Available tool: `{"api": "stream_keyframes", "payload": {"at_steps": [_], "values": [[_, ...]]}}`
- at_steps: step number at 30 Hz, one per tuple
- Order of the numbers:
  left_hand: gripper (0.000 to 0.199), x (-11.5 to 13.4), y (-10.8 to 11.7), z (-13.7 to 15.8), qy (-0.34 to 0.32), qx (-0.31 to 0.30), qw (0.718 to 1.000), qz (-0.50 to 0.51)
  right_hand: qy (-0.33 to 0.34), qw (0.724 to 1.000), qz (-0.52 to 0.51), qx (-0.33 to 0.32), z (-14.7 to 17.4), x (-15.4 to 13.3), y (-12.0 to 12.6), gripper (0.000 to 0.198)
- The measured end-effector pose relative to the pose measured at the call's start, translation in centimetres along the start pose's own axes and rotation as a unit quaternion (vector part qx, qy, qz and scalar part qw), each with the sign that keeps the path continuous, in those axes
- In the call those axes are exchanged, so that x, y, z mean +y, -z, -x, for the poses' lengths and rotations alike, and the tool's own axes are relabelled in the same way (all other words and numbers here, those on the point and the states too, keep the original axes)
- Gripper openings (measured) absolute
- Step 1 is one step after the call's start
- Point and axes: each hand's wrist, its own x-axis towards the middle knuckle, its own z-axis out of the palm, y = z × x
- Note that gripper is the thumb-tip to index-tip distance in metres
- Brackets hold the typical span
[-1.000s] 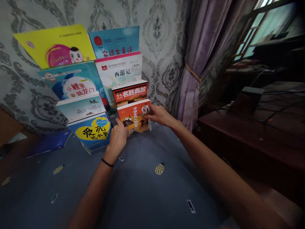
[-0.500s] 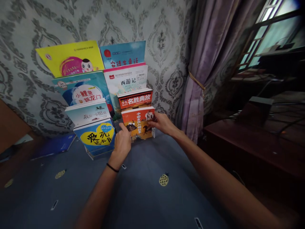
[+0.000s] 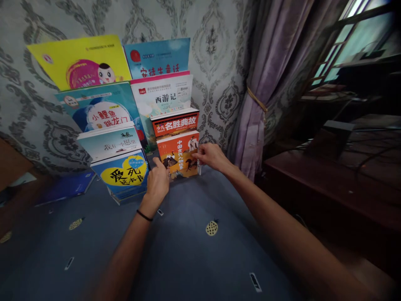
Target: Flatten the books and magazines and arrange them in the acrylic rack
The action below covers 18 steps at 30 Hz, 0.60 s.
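An orange book (image 3: pixel 179 155) stands upright at the front of the right-hand row of books. My right hand (image 3: pixel 212 156) pinches its right edge, thumb on the cover. At its lower left edge is my left hand (image 3: pixel 157 182), fingers curled against it and partly hidden. Directly behind stands a red book (image 3: pixel 177 122), with a white book (image 3: pixel 166 97) and a blue book (image 3: pixel 158 56) farther back. To the left of my left hand, a blue book with a yellow heart (image 3: pixel 122 173) fronts the other row.
Behind that heart book rise a pale book (image 3: pixel 112 144), a teal book (image 3: pixel 103 106) and a yellow book (image 3: pixel 78 58). A blue folder-like item (image 3: pixel 67 188) lies at left on the blue cloth (image 3: pixel 188 259). Patterned wall and a purple curtain (image 3: pixel 269 83) stand behind; a dark red surface (image 3: pixel 328 175) is at right.
The camera view has shifted slightly, so the books appear higher and a little farther left. Both hands stay at the sides of the orange book.
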Motion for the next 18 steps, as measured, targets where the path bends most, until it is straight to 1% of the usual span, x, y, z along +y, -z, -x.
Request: {"api": "stream_keyframes", "payload": {"at_steps": [2,4,6,8,10,12,14,18], "values": [[0.036,0.0,0.0,0.0,0.003,-0.003,1.0,0.005,0.002,1.0,0.026,-0.012,0.1,-0.2,0.1,0.034],[0.033,0.1,0.0,0.1,0.005,-0.002,1.0,0.014,0.028,0.998,0.043,-0.028,0.2,-0.4,0.2,0.033],[0.032,0.1,0.0,0.1,0.006,0.001,1.0,0.021,0.089,0.993,0.048,-0.068,0.2,-0.6,0.2,0.026],[0.031,0.0,0.0,0.2,0.004,0.004,1.0,0.026,0.161,0.978,0.04,-0.124,0.2,-0.7,0.0,0.021],[0.029,-0.1,0.0,0.3,0.002,0.003,1.0,0.027,0.205,0.964,0.036,-0.163,0.2,-0.7,-0.5,0.02],[0.022,-0.2,0.2,0.6,-0.003,-0.003,1.0,0.014,0.215,0.96,0.042,-0.175,0.2,-0.7,-1.1,0.022],[0.018,-0.2,0.4,1.1,-0.021,-0.018,1.0,-0.011,0.215,0.96,0.046,-0.174,0.2,-0.6,-1.6,0.023],[0.025,0.0,0.8,1.9,-0.065,-0.049,0.996,-0.048,0.212,0.962,0.034,-0.171,0.2,-0.4,-2.3,0.022]]}}
